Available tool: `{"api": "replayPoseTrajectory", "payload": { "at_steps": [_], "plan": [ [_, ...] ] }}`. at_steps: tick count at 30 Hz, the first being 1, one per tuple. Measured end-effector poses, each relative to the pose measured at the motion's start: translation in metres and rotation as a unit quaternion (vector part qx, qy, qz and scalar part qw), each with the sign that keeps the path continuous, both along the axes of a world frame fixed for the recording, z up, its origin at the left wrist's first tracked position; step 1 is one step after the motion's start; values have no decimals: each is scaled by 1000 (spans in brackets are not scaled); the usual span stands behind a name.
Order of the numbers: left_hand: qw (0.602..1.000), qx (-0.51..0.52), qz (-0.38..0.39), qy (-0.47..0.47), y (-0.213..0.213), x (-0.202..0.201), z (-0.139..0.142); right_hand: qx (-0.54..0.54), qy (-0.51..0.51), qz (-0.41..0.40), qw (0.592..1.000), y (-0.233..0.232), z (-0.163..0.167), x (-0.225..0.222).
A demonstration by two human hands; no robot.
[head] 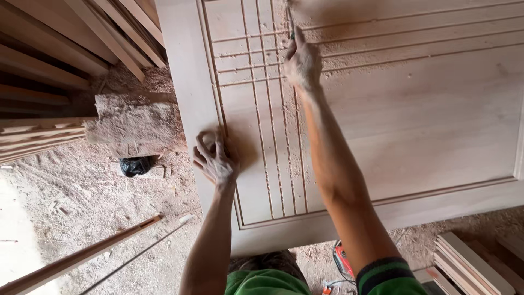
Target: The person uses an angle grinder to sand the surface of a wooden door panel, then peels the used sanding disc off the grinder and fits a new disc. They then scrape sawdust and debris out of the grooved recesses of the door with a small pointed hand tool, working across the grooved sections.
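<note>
Nearest the camera are the person's green shirt (265, 283) and a green sleeve with dark bands (390, 276), and between them, low on the floor, a small red tool (343, 260) with a cord. To the right of that lies a stack of pale boards (464, 265); to the left a long thin strip of wood (82, 257) lies slanting across the sawdust-covered floor (82, 202). Both arms reach up over a large pale wooden door panel (415, 136) cut with straight grooves. The left hand (215, 157) rests on the panel's left border beside the grooves, its fingers curled and pressed against the wood; whether it holds anything I cannot tell. Left of it, on the floor, sits a small black bag (135, 165) just below a rough wooden block (134, 123) dusted with sawdust. Farther up the panel, the right hand (302, 63) is closed around a thin tool (291, 27) whose top is blurred, set where the upright grooves cross the level ones; loose sawdust lies along those lines. At the far left, long planks (60, 49) are stacked leaning.
</note>
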State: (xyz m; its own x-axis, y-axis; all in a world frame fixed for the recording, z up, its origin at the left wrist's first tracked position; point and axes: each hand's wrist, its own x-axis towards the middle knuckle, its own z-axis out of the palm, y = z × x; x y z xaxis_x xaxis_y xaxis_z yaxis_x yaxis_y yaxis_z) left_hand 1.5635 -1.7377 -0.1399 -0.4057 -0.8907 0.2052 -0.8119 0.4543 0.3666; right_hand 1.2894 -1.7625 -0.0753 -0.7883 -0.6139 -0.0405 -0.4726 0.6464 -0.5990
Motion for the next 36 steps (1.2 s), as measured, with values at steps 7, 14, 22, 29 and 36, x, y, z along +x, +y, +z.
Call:
{"api": "replayPoseTrajectory", "payload": {
  "at_steps": [7, 14, 22, 29, 36],
  "plan": [
    [1000, -11, 0, 6, 8, 6, -15, 67, 217, 64, 972, 96, -19, 43],
    [999, -38, -18, -12, 32, 22, -37, 114, 35, -8, 993, 340, 0, 237],
    [991, -84, -78, -72, 35, 40, -63, 210, -166, -99, 958, 469, 19, 350],
    [987, -37, -139, -78, 31, 63, -50, 68, -71, -68, 993, 457, -3, 376],
    [990, 0, -120, -75, 25, 55, -43, 70, 51, -53, 995, 394, -9, 345]
  ]
}}
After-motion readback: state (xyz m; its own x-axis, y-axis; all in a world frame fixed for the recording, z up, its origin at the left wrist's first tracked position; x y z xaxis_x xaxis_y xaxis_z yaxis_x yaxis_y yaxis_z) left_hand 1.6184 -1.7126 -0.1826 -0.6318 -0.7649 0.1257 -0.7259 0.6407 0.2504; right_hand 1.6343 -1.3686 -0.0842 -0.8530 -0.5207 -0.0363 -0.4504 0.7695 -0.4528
